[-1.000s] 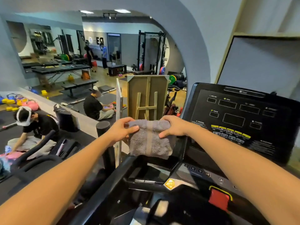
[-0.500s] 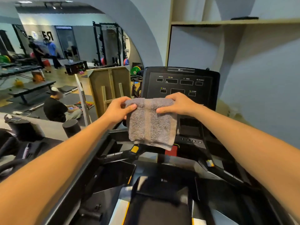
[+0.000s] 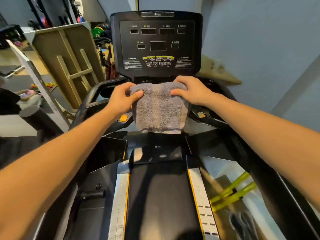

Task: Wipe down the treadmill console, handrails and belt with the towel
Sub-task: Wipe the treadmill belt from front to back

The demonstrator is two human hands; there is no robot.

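Note:
A folded grey towel (image 3: 160,110) hangs in front of me, just below the black treadmill console (image 3: 156,42). My left hand (image 3: 121,99) pinches its upper left corner and my right hand (image 3: 189,91) grips its upper right corner. The towel's lower edge hangs above the motor cover. The black belt (image 3: 161,201) runs toward me between silver side rails. The left handrail (image 3: 90,96) curves beside my left hand; the right handrail (image 3: 218,120) is mostly hidden behind my right forearm.
A wooden panel with slats (image 3: 69,63) leans to the left of the treadmill. A blue-grey wall (image 3: 259,40) closes the right side. Green bars (image 3: 233,193) lie on the floor at the right. A black cylinder (image 3: 34,115) stands at the left.
The view has swung right and down, so the console now sits straight ahead. Both hands have kept hold of the towel and carried it lower, close under the console.

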